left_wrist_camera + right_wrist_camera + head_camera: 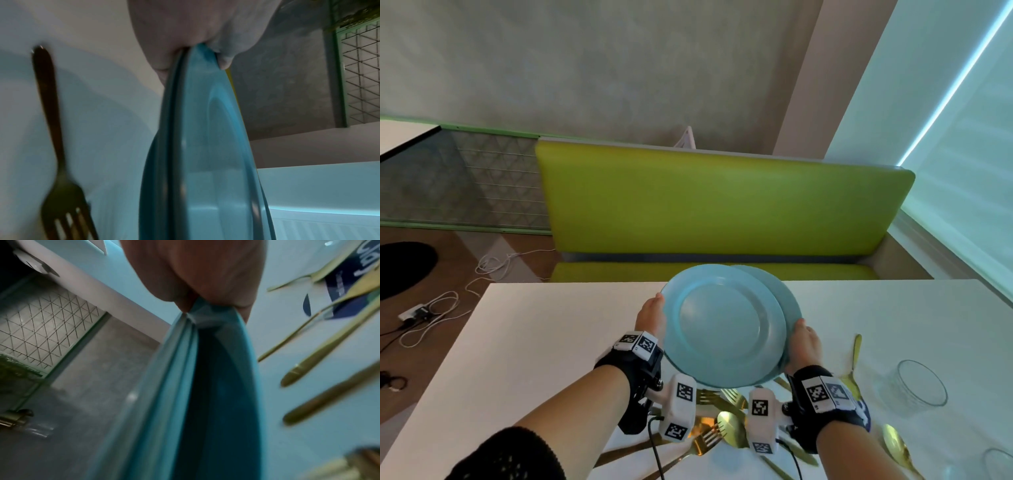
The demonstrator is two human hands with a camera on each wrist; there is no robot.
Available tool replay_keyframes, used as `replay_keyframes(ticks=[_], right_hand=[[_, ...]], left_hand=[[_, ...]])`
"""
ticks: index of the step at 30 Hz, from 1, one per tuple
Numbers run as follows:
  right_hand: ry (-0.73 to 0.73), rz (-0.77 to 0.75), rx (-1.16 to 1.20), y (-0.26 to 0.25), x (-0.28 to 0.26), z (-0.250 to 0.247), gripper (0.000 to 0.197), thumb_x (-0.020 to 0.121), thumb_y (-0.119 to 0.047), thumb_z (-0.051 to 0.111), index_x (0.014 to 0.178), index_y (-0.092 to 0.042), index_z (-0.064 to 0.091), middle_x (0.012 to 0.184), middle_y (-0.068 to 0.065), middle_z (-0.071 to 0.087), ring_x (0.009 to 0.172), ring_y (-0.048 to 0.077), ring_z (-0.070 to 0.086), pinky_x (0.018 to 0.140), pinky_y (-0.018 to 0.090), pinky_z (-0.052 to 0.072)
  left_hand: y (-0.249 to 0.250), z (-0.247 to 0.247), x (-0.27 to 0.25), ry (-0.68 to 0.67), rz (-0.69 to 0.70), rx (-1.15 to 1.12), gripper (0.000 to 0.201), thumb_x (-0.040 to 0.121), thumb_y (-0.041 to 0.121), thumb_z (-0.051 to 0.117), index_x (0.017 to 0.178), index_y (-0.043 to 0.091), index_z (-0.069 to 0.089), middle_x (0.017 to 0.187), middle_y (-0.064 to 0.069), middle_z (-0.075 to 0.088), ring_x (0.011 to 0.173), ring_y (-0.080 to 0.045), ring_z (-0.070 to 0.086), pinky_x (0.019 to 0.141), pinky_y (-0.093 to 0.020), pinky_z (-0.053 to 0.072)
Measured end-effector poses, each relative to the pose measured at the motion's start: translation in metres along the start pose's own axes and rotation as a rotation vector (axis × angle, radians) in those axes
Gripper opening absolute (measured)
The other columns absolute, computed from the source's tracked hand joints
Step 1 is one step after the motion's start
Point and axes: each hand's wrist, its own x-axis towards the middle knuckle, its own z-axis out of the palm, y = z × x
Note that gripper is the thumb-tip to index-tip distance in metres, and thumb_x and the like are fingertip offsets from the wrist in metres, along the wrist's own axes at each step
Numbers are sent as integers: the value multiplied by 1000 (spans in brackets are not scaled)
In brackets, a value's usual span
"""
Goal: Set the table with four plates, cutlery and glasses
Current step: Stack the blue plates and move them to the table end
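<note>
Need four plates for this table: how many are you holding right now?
2 that I can tell apart: a front plate and a second peeking out behind it, gripped at the rims by left hand and right hand. More may be hidden in the stack.

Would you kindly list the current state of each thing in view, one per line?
Blue plates: stacked, slightly offset, held above the table.
Left hand: grips the stack's left rim.
Right hand: grips the stack's right rim.
Gold cutlery: lying loose in a pile on the table.
Glass: upright, apparently empty.
Table: no place set yet.
</note>
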Motion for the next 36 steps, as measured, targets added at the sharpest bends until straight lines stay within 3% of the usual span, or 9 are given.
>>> replay_keyframes(ticks=[5, 9, 14, 18, 21, 27, 29, 33, 36], right_hand=[[-95, -56, -363, 2, -48, 32, 36, 99, -9, 36, 130, 8, 44, 132, 25, 51, 123, 36, 48, 92, 33, 41], [-118, -116, -646, 15, -101, 68, 38, 93, -6, 48, 130, 0, 41, 133, 17, 53, 125, 30, 48, 98, 30, 38], [-136, -25, -359, 32, -149, 117, 36, 98, -14, 39, 125, 8, 47, 131, 25, 52, 124, 34, 49, 100, 36, 39], [-207, 152, -21, 39, -178, 157, 55, 103, -31, 23, 131, 11, 45, 134, 26, 49, 125, 39, 46, 104, 39, 38], [-280, 137, 1, 48, -193, 187, 55, 102, -36, 27, 128, 7, 47, 128, 19, 53, 118, 36, 51, 93, 37, 41], [-314, 113, -131, 67, -201, 234, 63, 97, -46, 29, 122, 6, 55, 122, 24, 59, 113, 36, 56, 100, 44, 44], [-345, 95, -193, 78, -192, 247, 72, 87, -56, 29, 118, 2, 58, 114, 21, 62, 105, 34, 59, 95, 41, 46], [-382, 101, -217, 98, -176, 267, 81, 73, -70, 29, 116, -10, 61, 121, 17, 62, 113, 34, 58, 100, 49, 45], [-394, 114, -219, 82, -188, 268, 66, 88, -62, 33, 121, -11, 60, 126, 15, 60, 116, 34, 56, 103, 48, 43]], left_hand=[[0, -46, 0, 59, 92, 129, 43, 102, 25, 29, 129, -1, 50, 136, -19, 50, 125, -32, 47, 99, -31, 36], [-2, -104, 6, 116, 126, 259, 40, 101, 27, 31, 129, 7, 52, 134, -19, 54, 123, -35, 48, 98, -32, 37], [-19, -168, 19, 135, 73, 385, 42, 101, 27, 31, 133, 7, 50, 140, -20, 48, 129, -36, 43, 104, -33, 34], [-37, -214, 27, 142, 37, 430, 42, 101, 27, 30, 133, 7, 50, 141, -17, 48, 129, -35, 43, 103, -32, 34], [-49, -243, 40, 132, 0, 479, 42, 101, 27, 29, 132, 7, 49, 137, -17, 51, 126, -35, 46, 102, -33, 35], [-68, -285, 69, 62, -97, 548, 49, 101, 34, 26, 134, 3, 45, 136, -20, 50, 125, -35, 47, 103, -36, 37], [-69, -293, 76, 55, -111, 559, 50, 101, 35, 27, 136, 3, 42, 138, -20, 48, 126, -35, 47, 102, -34, 36], [-68, -304, 88, 25, -143, 587, 54, 100, 39, 27, 139, 2, 38, 139, -20, 47, 129, -33, 45, 101, -32, 36], [-66, -309, 96, 20, -166, 597, 58, 99, 41, 28, 139, 1, 39, 142, -20, 44, 130, -33, 44, 104, -34, 35]])
